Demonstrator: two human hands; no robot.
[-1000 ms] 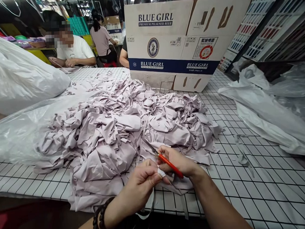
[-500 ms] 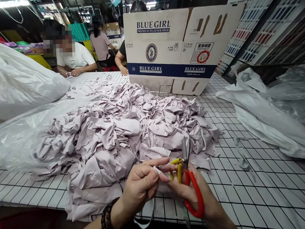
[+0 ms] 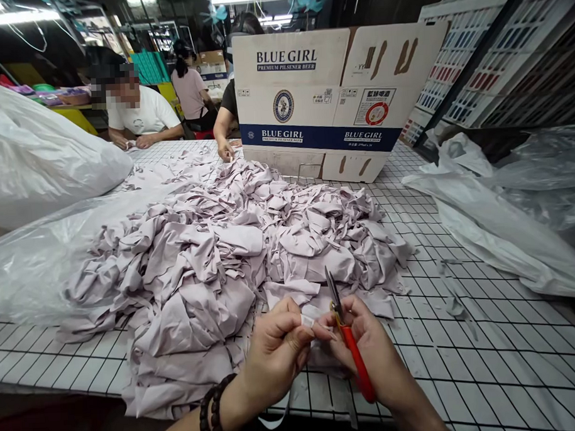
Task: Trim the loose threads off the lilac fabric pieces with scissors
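The left hand (image 3: 279, 341) is closed, its thumb and fingertips pinching a small white fabric strip (image 3: 307, 320) above the near edge of the desk (image 3: 467, 360). The strip is narrow, smooth and matt, folded at the pinch. The right hand (image 3: 362, 342) holds the scissors (image 3: 353, 354), with its fingers curled and its fingertips near the strip. The scissors have slim, pointed metal blades directed away from the wearer and a glossy red grip; a yellow portion shows near the pivot.

A white band (image 3: 276, 422) hangs in a curve below the hands. Directly beyond them lies the fabric pile (image 3: 190, 275): pale mauve, matt, soft cloth, crumpled into folds, with thin straps among broader panels. The desk surface is white with a black grid pattern.

A printed cardboard carton (image 3: 307, 101), white with a dark blue stripe, stands behind the pile. Translucent plastic bags (image 3: 44, 155) lie at the left; a wrinkled white bag (image 3: 499, 220) lies at the right.
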